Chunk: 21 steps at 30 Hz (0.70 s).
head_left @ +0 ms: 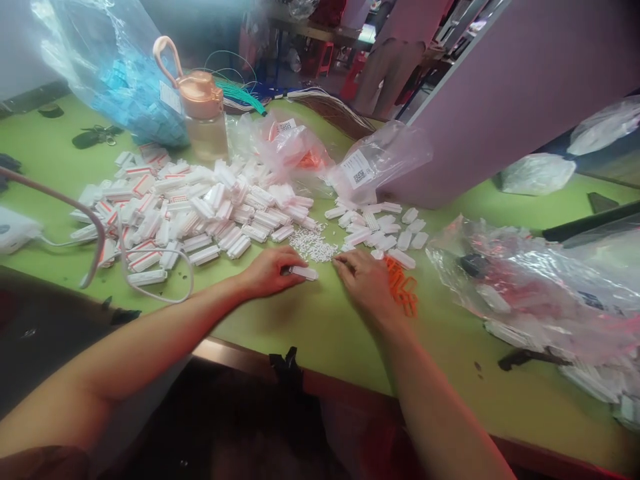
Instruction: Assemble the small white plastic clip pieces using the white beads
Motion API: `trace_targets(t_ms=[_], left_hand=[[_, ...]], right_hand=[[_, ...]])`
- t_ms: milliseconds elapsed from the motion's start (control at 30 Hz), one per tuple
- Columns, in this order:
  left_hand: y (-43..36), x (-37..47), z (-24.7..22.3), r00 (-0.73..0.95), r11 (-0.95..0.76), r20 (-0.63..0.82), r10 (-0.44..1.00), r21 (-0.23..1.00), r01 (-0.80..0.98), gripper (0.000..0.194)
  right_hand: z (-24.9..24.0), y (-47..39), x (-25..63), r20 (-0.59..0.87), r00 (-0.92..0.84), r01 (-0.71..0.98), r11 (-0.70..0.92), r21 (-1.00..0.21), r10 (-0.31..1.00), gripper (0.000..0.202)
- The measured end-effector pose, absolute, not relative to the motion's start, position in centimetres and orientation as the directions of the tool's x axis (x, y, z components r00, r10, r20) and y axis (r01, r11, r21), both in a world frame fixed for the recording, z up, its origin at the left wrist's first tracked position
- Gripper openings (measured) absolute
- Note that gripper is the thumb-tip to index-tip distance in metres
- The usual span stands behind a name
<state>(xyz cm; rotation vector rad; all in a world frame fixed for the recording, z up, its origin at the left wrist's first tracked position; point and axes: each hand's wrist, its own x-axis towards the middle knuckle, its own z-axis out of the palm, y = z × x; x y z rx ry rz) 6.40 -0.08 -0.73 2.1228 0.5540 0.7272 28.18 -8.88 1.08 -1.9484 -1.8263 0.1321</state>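
My left hand [277, 271] is closed around a small white plastic housing [305, 273], whose end sticks out past the fingertips to the right. Just right of it, my right hand [364, 275] has its thumb and forefinger pinched together at the edge of a heap of tiny white pins [315, 245]. Whatever lies between those fingertips is too small to make out. Orange clips [401, 287] lie beside the right hand, partly behind it. Behind it, a loose group of white plastic pieces [375, 227] is spread out. A large pile of white housings [200, 207] fills the left.
A bottle [205, 127] with a copper-coloured lid stands behind the pile, near a bag of blue pieces [135, 100]. A white cable [165, 299] loops at left. Plastic bags [540, 280] cover the right side. A person [400, 60] stands beyond the table.
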Motion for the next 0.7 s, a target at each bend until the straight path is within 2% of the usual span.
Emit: trace_targets(t_ms=[167, 367, 700], left_hand=[[-0.2, 6.5, -0.8, 0.744, -0.578, 0.294, 0.6, 0.802, 0.15, 0.03], [-0.1, 6.5, -0.7, 0.752, -0.58, 0.28, 0.596, 0.798, 0.163, 0.031], [-0.2, 6.4, -0.3, 0.77, -0.575, 0.247, 0.589, 0.797, 0.184, 0.031]], right_hand=[[0.7, -8.4, 27.5, 0.246, 0.094, 0.925, 0.007, -0.38, 0.965, 0.02], [0.9, -8.4, 28.0, 0.184, 0.084, 0.918, -0.004, -0.397, 0.979, 0.02], [0.9, -8.7, 27.6, 0.229, 0.113, 0.919, -0.014, -0.394, 0.967, 0.02]])
